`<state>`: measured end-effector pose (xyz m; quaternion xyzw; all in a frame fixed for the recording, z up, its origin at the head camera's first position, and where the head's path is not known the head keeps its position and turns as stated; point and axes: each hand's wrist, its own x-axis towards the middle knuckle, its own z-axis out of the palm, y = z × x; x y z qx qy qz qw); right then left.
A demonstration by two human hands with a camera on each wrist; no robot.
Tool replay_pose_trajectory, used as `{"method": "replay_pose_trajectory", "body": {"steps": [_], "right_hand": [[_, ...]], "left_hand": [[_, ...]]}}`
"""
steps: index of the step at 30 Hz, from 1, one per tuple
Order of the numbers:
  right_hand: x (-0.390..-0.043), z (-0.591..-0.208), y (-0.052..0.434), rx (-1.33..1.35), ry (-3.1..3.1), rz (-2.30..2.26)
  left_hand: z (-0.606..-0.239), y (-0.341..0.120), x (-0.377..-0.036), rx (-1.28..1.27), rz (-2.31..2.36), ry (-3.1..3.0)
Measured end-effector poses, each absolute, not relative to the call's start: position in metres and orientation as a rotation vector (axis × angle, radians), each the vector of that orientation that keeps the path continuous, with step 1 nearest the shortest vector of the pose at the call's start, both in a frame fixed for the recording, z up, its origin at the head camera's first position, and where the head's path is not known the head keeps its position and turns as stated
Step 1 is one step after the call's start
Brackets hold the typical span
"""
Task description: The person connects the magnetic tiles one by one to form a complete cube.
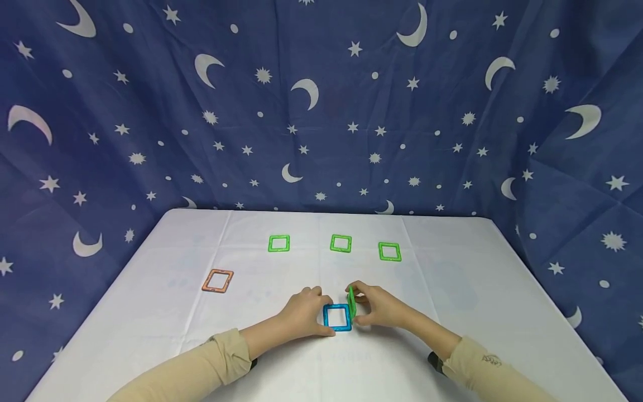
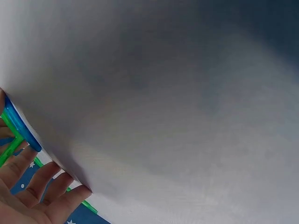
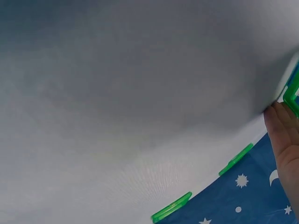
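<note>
A blue square magnetic tile (image 1: 337,317) with an open middle lies flat on the white table. From its left side my left hand (image 1: 300,314) holds it, index finger at the far corner and thumb at the near one. My right hand (image 1: 380,306) pinches a green square magnetic tile (image 1: 352,303), which stands upright along the blue tile's right edge. Whether the two edges touch is hard to see. In the left wrist view, the blue tile (image 2: 21,123) shows at the left border. At the right border of the right wrist view, the green tile (image 3: 291,95) is partly cut off.
Three green square tiles lie flat farther back: one at left (image 1: 279,243), one in the middle (image 1: 341,243) and one at right (image 1: 389,252). An orange square tile (image 1: 218,281) lies to the left. Behind the white table (image 1: 150,312) hangs a blue curtain (image 1: 331,111) with moons and stars.
</note>
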<state>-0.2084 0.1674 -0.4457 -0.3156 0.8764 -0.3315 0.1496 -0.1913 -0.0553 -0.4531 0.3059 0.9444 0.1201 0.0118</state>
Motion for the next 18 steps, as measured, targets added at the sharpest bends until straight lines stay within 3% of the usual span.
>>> {"method": "replay_pose_trajectory", "body": {"steps": [18], "right_hand": [[-0.1979, -0.4497, 0.1677, -0.931, 2.551, -0.931]], "left_hand": [[-0.4544, -0.0553, -0.1894, 0.937, 0.353, 2.960]]}}
